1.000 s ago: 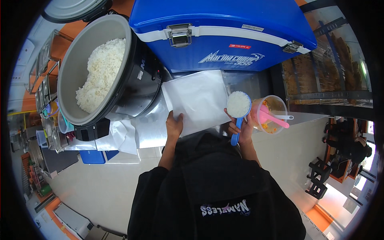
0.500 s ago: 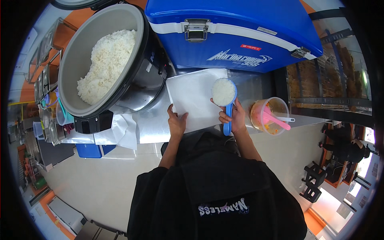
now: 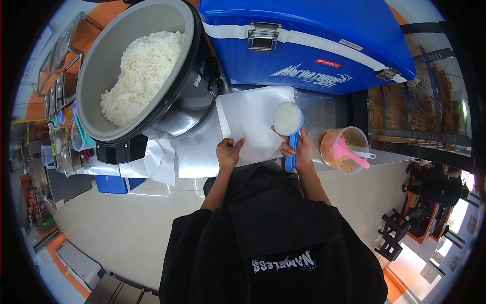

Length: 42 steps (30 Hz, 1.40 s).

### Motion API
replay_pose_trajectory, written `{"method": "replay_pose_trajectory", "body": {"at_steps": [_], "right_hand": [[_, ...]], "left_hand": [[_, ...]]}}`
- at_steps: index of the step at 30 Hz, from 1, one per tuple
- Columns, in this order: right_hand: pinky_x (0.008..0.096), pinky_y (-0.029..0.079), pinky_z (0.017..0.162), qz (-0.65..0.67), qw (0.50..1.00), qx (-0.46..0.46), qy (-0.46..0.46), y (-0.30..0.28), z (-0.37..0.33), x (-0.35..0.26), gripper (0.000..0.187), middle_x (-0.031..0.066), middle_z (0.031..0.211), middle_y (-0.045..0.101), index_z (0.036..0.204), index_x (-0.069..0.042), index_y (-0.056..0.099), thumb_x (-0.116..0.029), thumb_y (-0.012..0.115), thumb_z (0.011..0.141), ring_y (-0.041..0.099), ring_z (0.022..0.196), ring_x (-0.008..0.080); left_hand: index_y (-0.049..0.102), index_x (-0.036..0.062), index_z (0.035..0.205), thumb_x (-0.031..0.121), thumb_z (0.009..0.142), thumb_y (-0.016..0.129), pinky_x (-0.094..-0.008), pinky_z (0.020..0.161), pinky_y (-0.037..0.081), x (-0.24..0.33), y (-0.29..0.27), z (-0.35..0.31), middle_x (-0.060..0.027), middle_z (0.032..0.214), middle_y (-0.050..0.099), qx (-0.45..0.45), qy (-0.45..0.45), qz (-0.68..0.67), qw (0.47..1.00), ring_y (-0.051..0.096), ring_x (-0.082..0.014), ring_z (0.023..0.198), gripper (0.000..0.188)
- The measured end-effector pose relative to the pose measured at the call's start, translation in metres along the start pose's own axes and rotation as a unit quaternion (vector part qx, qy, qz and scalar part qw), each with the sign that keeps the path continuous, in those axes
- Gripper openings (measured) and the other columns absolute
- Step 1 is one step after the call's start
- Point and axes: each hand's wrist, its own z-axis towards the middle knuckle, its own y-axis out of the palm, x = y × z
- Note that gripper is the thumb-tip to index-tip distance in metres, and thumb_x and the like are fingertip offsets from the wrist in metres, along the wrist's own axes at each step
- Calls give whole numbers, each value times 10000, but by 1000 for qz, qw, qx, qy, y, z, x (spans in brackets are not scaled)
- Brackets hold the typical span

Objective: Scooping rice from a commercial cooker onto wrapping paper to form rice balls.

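Observation:
In my right hand (image 3: 304,151) is the handle of a blue rice scoop (image 3: 291,147). Packed white rice (image 3: 287,117) fills its round cup, which is held just above a white sheet of paper (image 3: 253,114) on the steel counter. My left hand (image 3: 229,153) is at the sheet's near left edge, fingers curled and thumb pointing up; it appears to pinch that edge, though the fingertips are partly hidden. To the left, a large rice cooker (image 3: 96,61) stands uncovered, with a heap of cooked rice (image 3: 147,66) inside.
Behind the paper stands a blue cooler box (image 3: 314,45) with metal latches. A clear tub (image 3: 360,136) holding a pink spoon (image 3: 353,154) and orange bits is right of my right hand. Crumpled white paper (image 3: 161,161) hangs over the counter edge. A glass display case (image 3: 420,96) stands far right.
The left hand's fingers have curled in at the paper's edge, where they were stretched out before. The right hand keeps the filled scoop over the sheet, and the whole view has shifted slightly.

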Motion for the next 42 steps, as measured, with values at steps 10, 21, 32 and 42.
{"method": "replay_pose_trajectory", "body": {"at_steps": [10,21,32,42], "right_hand": [[219,327,441,15,1000,-27,4,2,1,-5,612,267,1384,475,1417,-70,359,-515,331,999,324,450,72],[220,349,453,0,1000,-28,7,-3,-3,-8,635,295,1436,394,1453,-73,318,-517,325,998,370,461,69],[233,327,453,-19,999,-12,28,7,12,-5,613,283,1409,438,1424,-80,354,-523,313,1002,332,455,82],[315,472,512,-567,781,89,-246,-33,44,14,559,167,1212,583,1382,-94,392,-366,597,939,588,595,198]], "left_hand": [[655,-32,856,129,734,802,-314,560,465,-6,10,-3,-85,669,632,45,64,-99,992,573,-146,569,249],[688,149,909,98,728,724,-385,642,540,38,5,-25,-38,858,625,18,187,211,959,664,-257,761,191],[562,-25,1111,189,843,708,-440,754,540,12,6,-10,-258,1001,670,26,34,0,999,673,-395,915,372],[186,34,1457,124,893,599,-516,782,505,11,7,-3,-366,986,616,-1,128,-26,991,629,-507,866,705]]}}
